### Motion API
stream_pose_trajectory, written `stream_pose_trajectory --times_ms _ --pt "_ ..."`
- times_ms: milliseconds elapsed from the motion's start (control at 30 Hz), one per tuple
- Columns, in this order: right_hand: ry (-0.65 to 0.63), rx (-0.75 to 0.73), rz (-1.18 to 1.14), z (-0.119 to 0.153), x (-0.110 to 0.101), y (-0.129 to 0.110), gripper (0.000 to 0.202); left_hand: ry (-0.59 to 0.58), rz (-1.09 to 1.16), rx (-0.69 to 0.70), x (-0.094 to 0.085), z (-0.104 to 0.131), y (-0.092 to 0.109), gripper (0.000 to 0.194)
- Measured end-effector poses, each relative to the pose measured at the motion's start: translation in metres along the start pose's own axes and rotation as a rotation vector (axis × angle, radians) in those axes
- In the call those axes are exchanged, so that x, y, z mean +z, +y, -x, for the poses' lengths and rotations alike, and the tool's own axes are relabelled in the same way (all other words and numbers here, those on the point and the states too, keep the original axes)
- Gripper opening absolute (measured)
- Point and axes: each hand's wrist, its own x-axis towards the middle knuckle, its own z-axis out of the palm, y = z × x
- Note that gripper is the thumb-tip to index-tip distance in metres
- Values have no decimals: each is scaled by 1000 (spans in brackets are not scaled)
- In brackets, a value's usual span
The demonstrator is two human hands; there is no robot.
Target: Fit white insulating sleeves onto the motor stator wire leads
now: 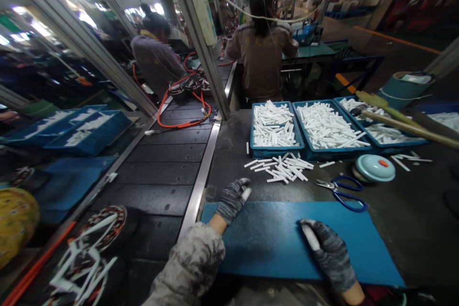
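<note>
My left hand (232, 201), in a grey striped glove with pale fingertips, is at the far left corner of the blue mat (267, 239). Its thumb and fingers point forward, a little apart, with nothing seen between them. Over the right part of the mat is my right hand (329, 251), gloved alike, loosely bent with the thumb apart from the fingers and no object visible in it. Beyond the mat lies a loose pile of white tubes (287, 168). Scissors with blue handles (346, 193) rest between that pile and my right hand.
Blue trays (278, 150) of white tubes line the bench's back. A round light-blue lidded container (375, 168) sits by the scissors. On my left, the slatted conveyor (161, 167) carries wound motor stators (107, 227) and an orange cable (179, 125). A metal post (201, 43) and co-workers are ahead.
</note>
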Motion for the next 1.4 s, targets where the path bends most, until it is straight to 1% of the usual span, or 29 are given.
stream_pose_trajectory --times_ms 267,467,833,967,1167,1233,1300,1367,1400 --pt "10 18 -6 0 1 0 46 0 -14 -14 -2 0 3 25" --pt "19 -13 -16 -2 0 -2 44 -5 -21 -19 -3 0 6 25" --pt "2 16 -8 -3 -1 -3 46 -9 -35 -12 -2 -1 5 25" --pt "-6 54 -16 -2 0 -2 50 -8 -53 -7 -3 -2 5 25" --pt "-13 59 -8 -2 0 -1 50 -34 -110 13 -3 -2 8 25" --pt "-3 42 -2 -3 0 -2 51 -55 -138 37 -8 -3 16 23" --pt "1 37 0 -3 0 -3 53 -81 -167 76 -19 -6 34 21" --pt "-5 51 2 -3 1 -2 54 -143 -215 168 -33 -8 64 24" --pt "-11 60 3 -2 1 -1 55 -192 -247 244 -40 -9 82 26"
